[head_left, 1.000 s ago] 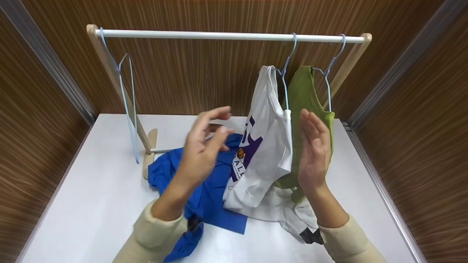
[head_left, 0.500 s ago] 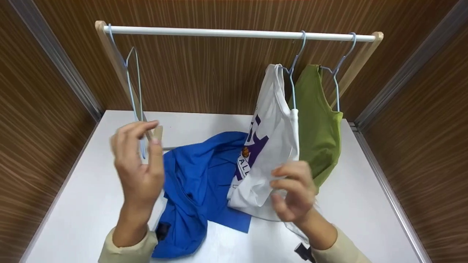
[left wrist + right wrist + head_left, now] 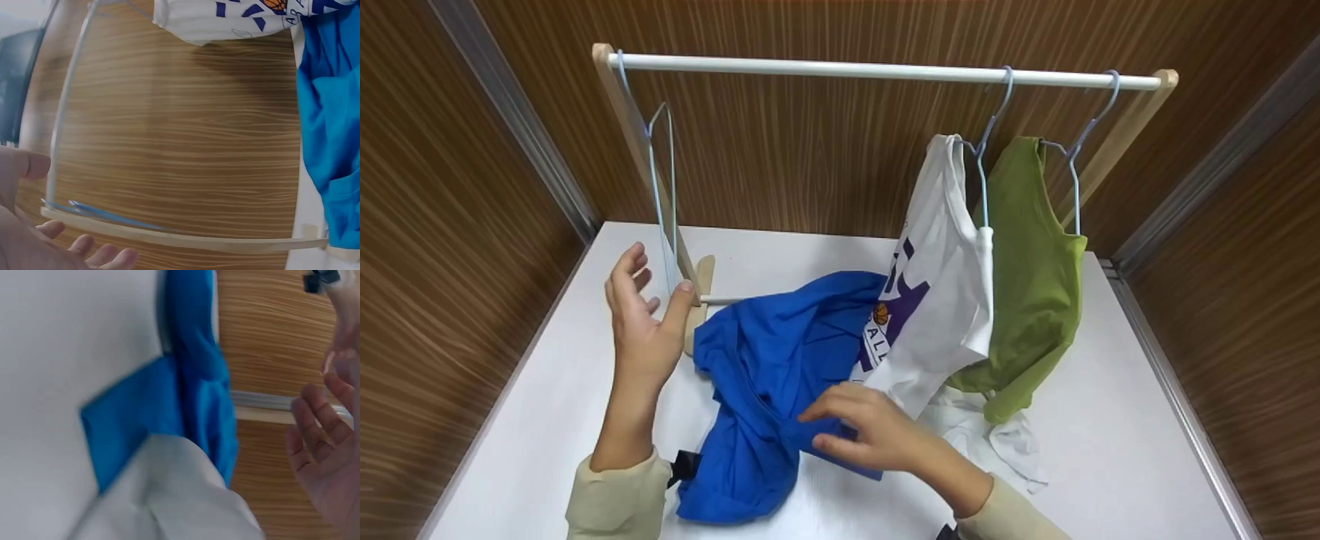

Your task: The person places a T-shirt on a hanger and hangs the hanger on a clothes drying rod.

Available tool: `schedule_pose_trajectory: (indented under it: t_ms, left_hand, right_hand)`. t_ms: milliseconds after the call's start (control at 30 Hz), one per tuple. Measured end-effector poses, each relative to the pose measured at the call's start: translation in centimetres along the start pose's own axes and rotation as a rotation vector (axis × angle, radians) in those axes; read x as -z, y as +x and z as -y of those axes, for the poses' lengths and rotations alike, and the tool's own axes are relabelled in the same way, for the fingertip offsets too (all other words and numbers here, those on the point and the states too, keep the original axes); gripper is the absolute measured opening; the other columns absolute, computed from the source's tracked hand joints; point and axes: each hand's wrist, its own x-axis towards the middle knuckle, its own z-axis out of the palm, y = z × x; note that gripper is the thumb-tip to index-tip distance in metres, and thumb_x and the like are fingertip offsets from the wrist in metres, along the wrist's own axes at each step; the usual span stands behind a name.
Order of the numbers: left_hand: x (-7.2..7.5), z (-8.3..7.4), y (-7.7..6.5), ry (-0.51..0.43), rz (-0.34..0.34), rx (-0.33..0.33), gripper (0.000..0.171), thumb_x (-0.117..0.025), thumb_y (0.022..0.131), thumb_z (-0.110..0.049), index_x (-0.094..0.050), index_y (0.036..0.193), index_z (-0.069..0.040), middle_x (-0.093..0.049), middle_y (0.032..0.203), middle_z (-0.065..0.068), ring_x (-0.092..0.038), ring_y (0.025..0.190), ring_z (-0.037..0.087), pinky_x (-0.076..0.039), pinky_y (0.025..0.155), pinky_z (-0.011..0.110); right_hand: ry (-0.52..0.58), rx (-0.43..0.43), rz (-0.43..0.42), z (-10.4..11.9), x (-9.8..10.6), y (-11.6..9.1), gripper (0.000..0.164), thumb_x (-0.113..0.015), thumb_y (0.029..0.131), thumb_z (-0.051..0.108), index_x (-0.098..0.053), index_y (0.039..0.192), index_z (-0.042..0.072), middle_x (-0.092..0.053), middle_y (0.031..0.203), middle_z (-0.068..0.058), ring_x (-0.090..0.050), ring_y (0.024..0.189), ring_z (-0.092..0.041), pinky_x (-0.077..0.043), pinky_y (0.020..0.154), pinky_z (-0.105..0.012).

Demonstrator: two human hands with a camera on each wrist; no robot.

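Note:
My left hand (image 3: 649, 322) is raised beside the bare blue hanger (image 3: 654, 172) at the rack's left end, fingers apart and holding nothing. In the left wrist view its fingertips (image 3: 81, 244) lie close to that hanger (image 3: 107, 214). My right hand (image 3: 870, 431), loosely bent and with nothing in it, hovers over the crumpled blue garment (image 3: 765, 360). Just behind it a white sleeveless top with a purple basketball print (image 3: 945, 262) hangs on a hanger. To the right of that hangs a green sleeveless top (image 3: 1027, 285).
The rack has a white rail (image 3: 810, 69) on wooden uprights (image 3: 1117, 142). A crumpled white cloth (image 3: 982, 435) lies on the white tabletop (image 3: 1125, 450) beneath the hanging tops. Wood-grain panels (image 3: 780, 165) enclose the back and sides.
My left hand has moved left from the middle towards the bare hanger. My right hand has dropped from beside the green top and swung left over the blue garment. The view has shifted slightly.

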Motion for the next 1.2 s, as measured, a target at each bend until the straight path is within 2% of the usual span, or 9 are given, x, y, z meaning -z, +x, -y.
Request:
schedule_pose_trajectory:
  t_ms: [167, 267, 333, 467, 633, 733, 867, 1033, 1200]
  left_hand:
    - [0.0, 3.5, 1.5, -0.161, 0.126, 0.161, 0.065, -0.056, 0.091, -0.024, -0.019, 0.143, -0.018, -0.021, 0.141, 0.009, -0.032, 0.125, 0.03, -0.042, 0.093, 0.047]
    - [0.0, 3.6, 2.2, -0.282, 0.199, 0.258, 0.067, -0.056, 0.091, -0.028, -0.014, 0.143, -0.02, -0.017, 0.142, 0.011, -0.035, 0.122, 0.032, -0.048, 0.083, 0.046]
    - [0.0, 3.6, 2.6, -0.326, 0.236, 0.3, 0.069, -0.055, 0.092, -0.031, -0.011, 0.143, -0.021, -0.016, 0.142, 0.012, -0.038, 0.119, 0.032, -0.051, 0.077, 0.045]
    - [-0.2, 3.8, 3.2, -0.319, 0.289, 0.337, 0.068, -0.053, 0.092, -0.038, -0.008, 0.142, -0.024, -0.021, 0.14, 0.011, -0.045, 0.114, 0.031, -0.054, 0.067, 0.037]
    - [-0.5, 3.8, 3.5, -0.264, 0.351, 0.385, 0.067, -0.046, 0.091, -0.05, -0.006, 0.14, -0.028, -0.032, 0.135, 0.012, -0.053, 0.108, 0.032, -0.05, 0.059, 0.027]
    - [-0.7, 3.9, 3.7, -0.222, 0.384, 0.388, 0.065, -0.041, 0.092, -0.053, -0.006, 0.14, -0.028, -0.035, 0.134, 0.012, -0.056, 0.103, 0.031, -0.045, 0.054, 0.023]
    - [-0.8, 3.9, 3.9, -0.199, 0.405, 0.358, 0.058, -0.037, 0.096, -0.046, -0.007, 0.142, -0.026, -0.039, 0.132, 0.011, -0.055, 0.088, 0.026, -0.038, 0.049, 0.02]
    - [-0.8, 3.7, 3.9, -0.217, 0.4, 0.309, 0.053, -0.034, 0.098, -0.041, -0.011, 0.141, -0.022, -0.045, 0.11, 0.011, -0.044, 0.07, 0.016, -0.033, 0.046, 0.017]
    - [-0.4, 2.9, 3.6, -0.261, 0.38, 0.255, 0.049, -0.035, 0.097, -0.041, -0.017, 0.14, -0.027, -0.043, 0.11, 0.008, -0.041, 0.069, 0.017, -0.032, 0.044, 0.016]
  right_hand:
    - [-0.099, -0.135, 0.141, -0.6, -2.4, -0.7, 0.032, -0.062, 0.085, 0.038, -0.059, 0.116, 0.028, -0.056, 0.108, 0.015, -0.05, 0.103, -0.002, -0.043, 0.085, -0.023]
    - [-0.16, -0.197, 0.205, -0.8, -3.4, -0.8, 0.036, -0.062, 0.084, 0.041, -0.058, 0.118, 0.03, -0.056, 0.109, 0.015, -0.051, 0.101, -0.003, -0.045, 0.08, -0.025]
    - [-0.181, -0.218, 0.231, -0.8, -4.0, -0.9, 0.037, -0.061, 0.083, 0.043, -0.058, 0.119, 0.03, -0.056, 0.109, 0.015, -0.051, 0.101, -0.004, -0.046, 0.079, -0.026]
    - [-0.197, -0.243, 0.272, -0.8, -5.0, -1.1, 0.04, -0.06, 0.083, 0.045, -0.058, 0.12, 0.03, -0.056, 0.112, 0.014, -0.053, 0.101, -0.005, -0.046, 0.079, -0.028]
    - [-0.226, -0.308, 0.329, -0.6, -5.9, -1.6, 0.048, -0.06, 0.082, 0.047, -0.052, 0.126, 0.03, -0.057, 0.112, 0.01, -0.055, 0.098, -0.009, -0.048, 0.075, -0.032]
    - [-0.264, -0.335, 0.353, -0.6, -6.3, -1.8, 0.055, -0.06, 0.082, 0.048, -0.046, 0.132, 0.03, -0.059, 0.109, 0.006, -0.057, 0.095, -0.011, -0.049, 0.072, -0.033]
    - [-0.305, -0.36, 0.387, -0.7, -6.8, -2.1, 0.058, -0.06, 0.081, 0.049, -0.046, 0.134, 0.029, -0.059, 0.103, 0.006, -0.055, 0.09, -0.012, -0.047, 0.071, -0.032]
    - [-0.315, -0.378, 0.423, -0.8, -7.1, -2.0, 0.055, -0.061, 0.081, 0.049, -0.051, 0.131, 0.029, -0.056, 0.102, 0.007, -0.051, 0.088, -0.011, -0.044, 0.07, -0.029]
    - [-0.318, -0.378, 0.423, -1.1, -7.2, -1.6, 0.054, -0.061, 0.08, 0.048, -0.052, 0.13, 0.029, -0.056, 0.103, 0.008, -0.051, 0.089, -0.01, -0.044, 0.07, -0.028]
